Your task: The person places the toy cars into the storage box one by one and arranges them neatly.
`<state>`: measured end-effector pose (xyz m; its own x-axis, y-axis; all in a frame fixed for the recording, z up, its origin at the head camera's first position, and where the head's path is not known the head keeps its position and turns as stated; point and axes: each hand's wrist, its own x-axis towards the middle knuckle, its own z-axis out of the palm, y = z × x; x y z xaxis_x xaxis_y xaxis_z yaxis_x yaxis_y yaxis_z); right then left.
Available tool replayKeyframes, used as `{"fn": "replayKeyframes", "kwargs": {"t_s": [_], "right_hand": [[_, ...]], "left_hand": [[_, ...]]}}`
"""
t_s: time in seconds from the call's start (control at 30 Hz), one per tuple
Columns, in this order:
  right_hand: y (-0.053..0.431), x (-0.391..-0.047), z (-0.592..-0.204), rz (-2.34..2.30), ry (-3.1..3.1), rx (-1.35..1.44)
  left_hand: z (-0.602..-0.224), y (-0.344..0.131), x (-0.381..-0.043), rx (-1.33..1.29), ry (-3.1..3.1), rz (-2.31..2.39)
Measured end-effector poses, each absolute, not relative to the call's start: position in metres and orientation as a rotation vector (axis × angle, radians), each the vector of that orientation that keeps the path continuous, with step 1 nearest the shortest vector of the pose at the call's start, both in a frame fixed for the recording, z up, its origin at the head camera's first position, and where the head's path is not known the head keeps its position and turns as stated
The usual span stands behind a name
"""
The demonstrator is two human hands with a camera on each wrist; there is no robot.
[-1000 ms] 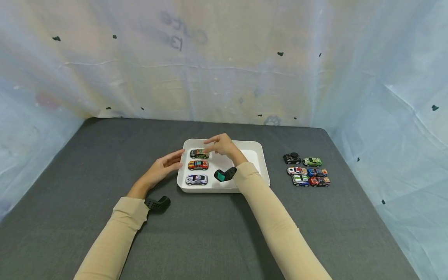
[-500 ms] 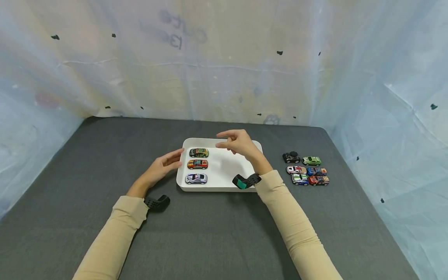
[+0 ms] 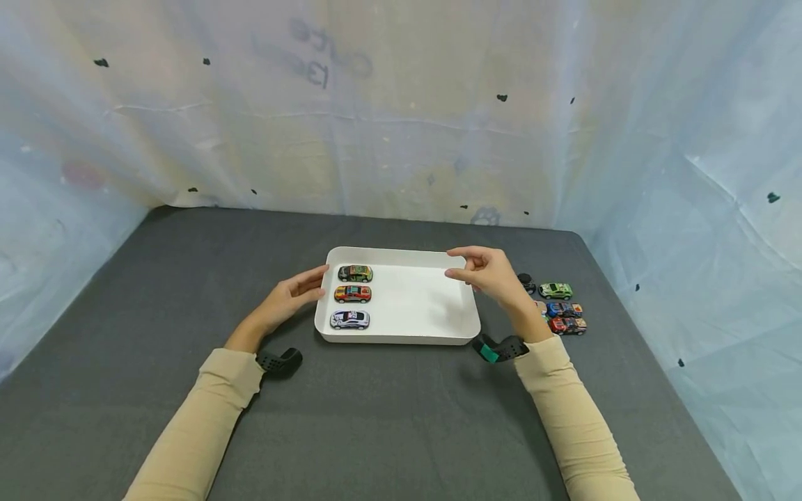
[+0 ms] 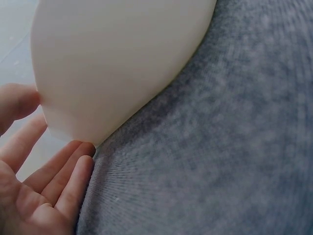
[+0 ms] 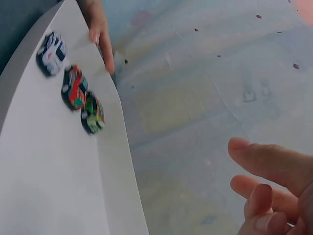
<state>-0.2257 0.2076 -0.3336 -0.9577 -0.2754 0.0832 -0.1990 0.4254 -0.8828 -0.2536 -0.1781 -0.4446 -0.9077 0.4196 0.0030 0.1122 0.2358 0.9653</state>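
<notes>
A white tray (image 3: 420, 299) holds three toy cars in a column along its left side. At the back is a dark green-patterned toy car (image 3: 355, 273), then a red and yellow toy car (image 3: 353, 293), and a white and purple toy car (image 3: 349, 319) in front. My left hand (image 3: 285, 303) touches the tray's left wall, fingertips against it with fingers extended, as the left wrist view shows too. Over the tray's right edge hovers my right hand (image 3: 491, 275), thumb and index finger apart with nothing between them, the other fingers bent.
On the grey table (image 3: 376, 417), right of the tray, stand several more toy cars, among them a green one (image 3: 555, 291), a blue one (image 3: 564, 309) and a red and black one (image 3: 567, 325). My right hand and wrist partly hide this group. Pale sheeting (image 3: 401, 139) surrounds the table.
My right hand has moved right, from beside the dark green-patterned car at the tray's left to its right edge. My left hand and the three cars in the tray stay put.
</notes>
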Motion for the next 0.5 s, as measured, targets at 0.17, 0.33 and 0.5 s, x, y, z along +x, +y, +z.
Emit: {"fn": "replayKeyframes", "kwargs": {"t_s": [0.17,0.33,0.5], "right_hand": [[0.227,-0.214,-0.334,-1.540,2.656,-0.388],[0.247,-0.206,-0.338,-1.490,2.680,-0.399],[0.270,-0.202,-0.344,-1.439,2.695,-0.426]], "left_hand": [[-0.445,-0.177,-0.254,0.507,2.239,1.730],[-0.446,-0.175,-0.254,0.518,2.231,1.738],[-0.446,-0.174,-0.254,0.529,2.227,1.742]]}}
